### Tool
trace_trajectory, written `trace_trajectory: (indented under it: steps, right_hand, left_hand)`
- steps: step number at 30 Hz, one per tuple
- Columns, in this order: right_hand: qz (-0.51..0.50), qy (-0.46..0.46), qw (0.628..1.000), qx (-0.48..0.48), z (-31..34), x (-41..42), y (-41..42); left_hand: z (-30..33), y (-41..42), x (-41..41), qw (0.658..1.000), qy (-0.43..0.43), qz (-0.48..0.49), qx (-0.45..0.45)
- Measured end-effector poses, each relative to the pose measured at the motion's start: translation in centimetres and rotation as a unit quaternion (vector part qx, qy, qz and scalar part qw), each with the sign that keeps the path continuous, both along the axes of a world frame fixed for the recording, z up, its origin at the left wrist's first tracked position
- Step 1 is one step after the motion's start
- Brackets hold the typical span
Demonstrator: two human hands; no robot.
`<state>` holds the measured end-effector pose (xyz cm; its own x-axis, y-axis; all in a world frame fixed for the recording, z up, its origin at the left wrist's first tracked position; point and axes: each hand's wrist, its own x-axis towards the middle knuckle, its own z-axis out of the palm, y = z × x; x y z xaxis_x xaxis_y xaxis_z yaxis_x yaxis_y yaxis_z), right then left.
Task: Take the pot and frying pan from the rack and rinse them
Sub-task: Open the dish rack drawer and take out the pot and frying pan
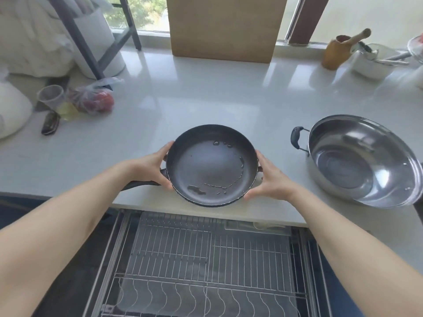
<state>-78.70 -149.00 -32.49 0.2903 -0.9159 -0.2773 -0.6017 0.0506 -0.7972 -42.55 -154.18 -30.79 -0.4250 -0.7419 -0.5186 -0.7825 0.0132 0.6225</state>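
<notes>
A black frying pan (pixel 211 164) with water drops inside is held level over the counter's front edge. My left hand (pixel 151 165) grips its left rim, with the dark handle running back under my wrist. My right hand (pixel 269 177) grips the right rim. A steel pot (pixel 364 161) with a black side handle sits on the counter to the right, wet inside. Below, the pulled-out wire rack (pixel 206 259) holds no cookware.
The pale counter (pixel 206 94) carries a wooden board (pixel 225 26) leaning at the window, a bag of red fruit (pixel 96 99) and a plastic cup (pixel 50 96) at the left, and a utensil jar (pixel 336 51) and white bowl (pixel 370 62) at the back right.
</notes>
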Motion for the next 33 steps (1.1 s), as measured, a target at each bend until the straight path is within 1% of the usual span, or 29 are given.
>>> trace_trajectory:
  steps: [6, 12, 16, 18, 20, 23, 26, 28, 30, 33]
  right_hand:
    - [0.016, -0.008, 1.0, -0.019, -0.9, -0.2, -3.1]
    - [0.025, -0.017, 0.999, -0.028, -1.7, 0.1, -4.0]
    - [0.01, -0.004, 1.0, -0.02, -1.3, 0.3, -3.6]
    - [-0.015, 0.014, 1.0, -0.017, -1.5, 0.3, -2.7]
    - [-0.042, 0.045, 0.998, -0.013, -1.9, 0.1, -1.2]
    - [-0.059, 0.073, 0.995, -0.018, -1.7, -0.3, 2.1]
    - [-0.082, 0.084, 0.993, -0.035, -0.6, -0.6, 5.9]
    - [-0.108, 0.077, 0.99, -0.04, 0.1, -0.6, 9.3]
    - [-0.136, 0.076, 0.987, -0.034, 0.4, -0.5, 13.8]
    - [-0.177, 0.074, 0.981, -0.018, 0.0, -0.1, 21.4]
  left_hand:
    - [-0.6, -2.5, 0.0, 1.0, -0.008, 0.009, 0.007]
    - [-0.7, -3.7, 0.3, 1.0, -0.014, 0.011, 0.007]
    - [-0.6, -3.3, 0.1, 0.999, -0.016, 0.021, -0.019]
    - [-0.7, -2.4, 0.1, 0.998, -0.013, 0.054, -0.04]
    - [-0.7, -1.3, 0.3, 0.993, -0.046, 0.066, -0.081]
    - [-0.4, 0.8, 1.0, 0.972, -0.115, 0.038, -0.2]
    - [0.5, 4.2, 1.6, 0.95, -0.103, 0.024, -0.292]
    - [0.7, 7.2, 2.0, 0.946, -0.084, 0.002, -0.313]
    - [0.3, 10.9, 2.6, 0.951, -0.052, -0.015, -0.306]
    - [-0.9, 17.8, 3.7, 0.972, -0.023, 0.007, -0.235]
